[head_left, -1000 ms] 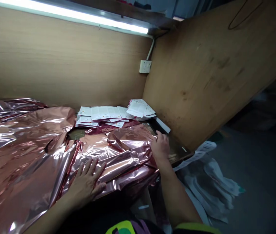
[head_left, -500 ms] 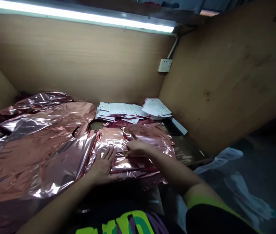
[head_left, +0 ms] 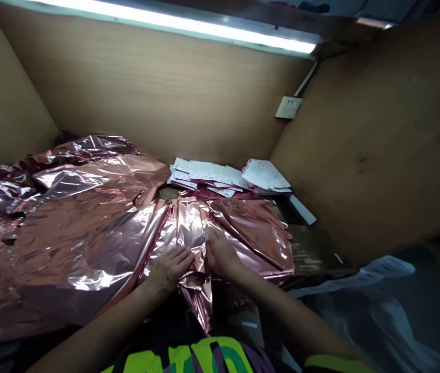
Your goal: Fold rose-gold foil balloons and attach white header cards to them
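Unclenched, the left hand (head_left: 170, 268) is laid upon shiny rose-pink foil sheeting (head_left: 191, 224), folded between it and the right hand (head_left: 222, 255), whose grip cannot be told.

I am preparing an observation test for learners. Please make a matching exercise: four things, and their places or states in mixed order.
Things:
1. Shiny pink metallic sheets
2. White printed paper cards
3. White rectangular wall socket
4. Long white tube lamp

Places or states:
A. Overlapping in piles
B. Touched by the left hand and right hand
C. Glowing
D. Below a thin pale cable

Right pairs: 1-B, 2-A, 3-D, 4-C
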`<action>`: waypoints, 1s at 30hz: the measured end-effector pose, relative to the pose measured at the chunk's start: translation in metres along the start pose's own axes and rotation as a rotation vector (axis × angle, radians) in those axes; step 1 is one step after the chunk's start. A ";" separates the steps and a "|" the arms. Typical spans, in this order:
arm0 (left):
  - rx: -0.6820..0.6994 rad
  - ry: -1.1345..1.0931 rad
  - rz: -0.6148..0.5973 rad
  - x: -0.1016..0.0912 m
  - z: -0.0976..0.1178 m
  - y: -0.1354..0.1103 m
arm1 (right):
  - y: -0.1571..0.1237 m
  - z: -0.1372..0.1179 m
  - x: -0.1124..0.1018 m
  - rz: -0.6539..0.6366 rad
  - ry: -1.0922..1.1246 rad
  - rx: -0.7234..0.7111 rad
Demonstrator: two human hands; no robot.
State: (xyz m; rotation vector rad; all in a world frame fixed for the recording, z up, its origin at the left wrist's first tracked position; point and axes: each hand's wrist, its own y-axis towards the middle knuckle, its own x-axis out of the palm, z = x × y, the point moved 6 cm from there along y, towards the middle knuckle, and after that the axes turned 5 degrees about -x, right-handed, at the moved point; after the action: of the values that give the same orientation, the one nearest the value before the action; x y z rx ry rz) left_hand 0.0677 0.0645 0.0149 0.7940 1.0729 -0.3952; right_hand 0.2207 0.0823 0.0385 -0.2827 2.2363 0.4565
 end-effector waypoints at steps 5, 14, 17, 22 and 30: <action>-0.114 -0.258 0.000 -0.015 0.005 -0.018 | -0.059 -0.020 0.001 -0.309 -0.129 -0.519; -0.440 -0.281 0.077 -0.025 -0.007 -0.021 | -0.036 0.000 0.005 -0.033 -0.061 -0.124; -0.643 -0.118 0.084 -0.024 -0.012 -0.013 | -0.029 0.007 0.003 -0.031 -0.178 0.155; -0.712 0.051 0.098 -0.023 -0.008 -0.008 | -0.029 -0.014 0.000 0.096 -0.372 0.046; -0.665 0.068 0.031 -0.023 -0.006 -0.011 | 0.007 0.021 -0.014 0.044 -0.264 0.004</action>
State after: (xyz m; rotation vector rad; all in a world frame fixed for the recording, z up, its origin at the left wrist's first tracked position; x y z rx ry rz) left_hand 0.0469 0.0595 0.0304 0.2305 1.1591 0.0277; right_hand 0.2414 0.0982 0.0379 -0.1603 1.9880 0.4835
